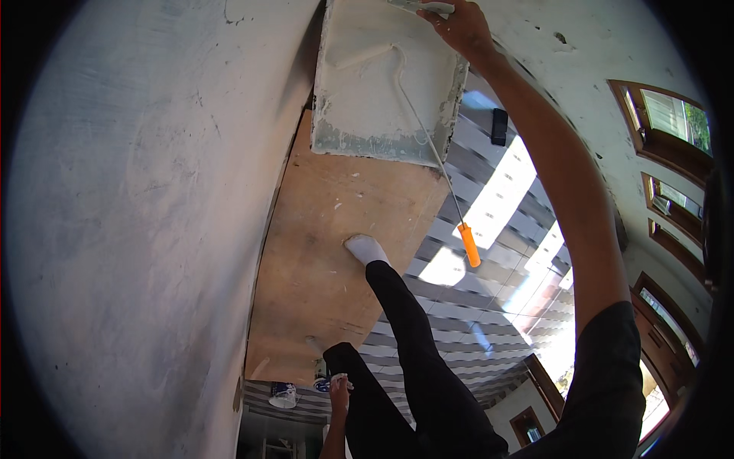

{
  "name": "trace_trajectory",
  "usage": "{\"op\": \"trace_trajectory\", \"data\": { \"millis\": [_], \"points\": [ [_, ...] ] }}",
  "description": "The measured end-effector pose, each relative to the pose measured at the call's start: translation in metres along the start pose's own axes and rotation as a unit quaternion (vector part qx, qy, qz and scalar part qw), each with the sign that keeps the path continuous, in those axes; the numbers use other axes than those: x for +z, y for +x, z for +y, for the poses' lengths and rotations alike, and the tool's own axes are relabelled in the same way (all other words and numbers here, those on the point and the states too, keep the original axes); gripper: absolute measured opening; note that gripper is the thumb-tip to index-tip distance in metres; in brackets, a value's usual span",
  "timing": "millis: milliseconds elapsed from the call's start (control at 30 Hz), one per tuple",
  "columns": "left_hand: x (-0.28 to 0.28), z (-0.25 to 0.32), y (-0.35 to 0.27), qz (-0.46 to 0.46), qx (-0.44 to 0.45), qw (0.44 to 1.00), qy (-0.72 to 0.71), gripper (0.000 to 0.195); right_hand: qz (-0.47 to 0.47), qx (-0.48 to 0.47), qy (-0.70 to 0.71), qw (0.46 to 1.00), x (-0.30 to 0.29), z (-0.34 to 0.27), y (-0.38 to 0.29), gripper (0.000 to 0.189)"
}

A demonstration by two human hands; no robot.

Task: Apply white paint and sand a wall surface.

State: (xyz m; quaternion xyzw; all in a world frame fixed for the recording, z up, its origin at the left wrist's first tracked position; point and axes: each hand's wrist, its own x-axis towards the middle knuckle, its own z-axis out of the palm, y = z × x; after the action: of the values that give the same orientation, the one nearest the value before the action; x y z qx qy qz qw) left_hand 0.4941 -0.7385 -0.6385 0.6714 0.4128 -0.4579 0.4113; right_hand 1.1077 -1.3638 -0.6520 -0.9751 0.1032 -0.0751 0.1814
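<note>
My right hand [459,26] reaches to the top edge, over the far right of a large, paint-crusted tray [373,140]. Its fingers are closed round a putty knife [421,7], partly cut off by the frame. White paint or filler coats the tray, and a paint roller with an orange handle [469,245] lies across it. The roller's sleeve [364,57] rests inside, while the handle sticks out past the tray's near right corner. My left hand [339,396] hangs low beside my dark trouser leg. White matter shows at its fingertips; whether it grips something is unclear.
A plastered wall [143,201] runs along the left. My feet are on a plywood board [321,229] above a striped tiled floor [459,338]. A black phone-like object [499,126] lies on the floor. Beyond the board stands a bucket [282,395]. Wood-framed windows [665,132] line the right.
</note>
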Motion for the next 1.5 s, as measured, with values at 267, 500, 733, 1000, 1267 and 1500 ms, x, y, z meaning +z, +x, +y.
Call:
{"op": "trace_trajectory", "data": {
  "millis": [267, 500, 733, 1000, 1267, 1500],
  "points": [
    [-0.002, 0.017, -0.009, 0.031, -0.023, 0.999, 0.008, 0.023, 0.003, -0.008, -0.022, 1.0, 0.038, 0.02, -0.016, 0.023],
    [0.001, 0.021, -0.016, 0.04, -0.021, 0.999, 0.0, 0.022, -0.036, -0.018, -0.026, 0.999, 0.031, 0.038, -0.001, 0.029],
    [0.005, 0.022, -0.021, 0.05, -0.004, 0.999, -0.002, 0.022, -0.132, 0.256, 0.313, 0.905, -0.015, 0.05, -0.007, 0.044],
    [0.001, 0.016, -0.033, 0.042, 0.015, 0.999, -0.022, 0.022, -0.045, 0.397, 0.544, 0.738, -0.043, 0.062, -0.061, 0.037],
    [-0.009, 0.015, -0.035, 0.074, -0.011, 0.997, -0.006, 0.023, 0.052, 0.205, 0.044, 0.976, -0.032, 0.058, -0.031, 0.032],
    [0.01, 0.004, -0.04, 0.067, -0.015, 0.998, -0.016, 0.016, 0.032, 0.095, -0.062, 0.993, -0.006, 0.03, -0.012, 0.044]
  ]
}}
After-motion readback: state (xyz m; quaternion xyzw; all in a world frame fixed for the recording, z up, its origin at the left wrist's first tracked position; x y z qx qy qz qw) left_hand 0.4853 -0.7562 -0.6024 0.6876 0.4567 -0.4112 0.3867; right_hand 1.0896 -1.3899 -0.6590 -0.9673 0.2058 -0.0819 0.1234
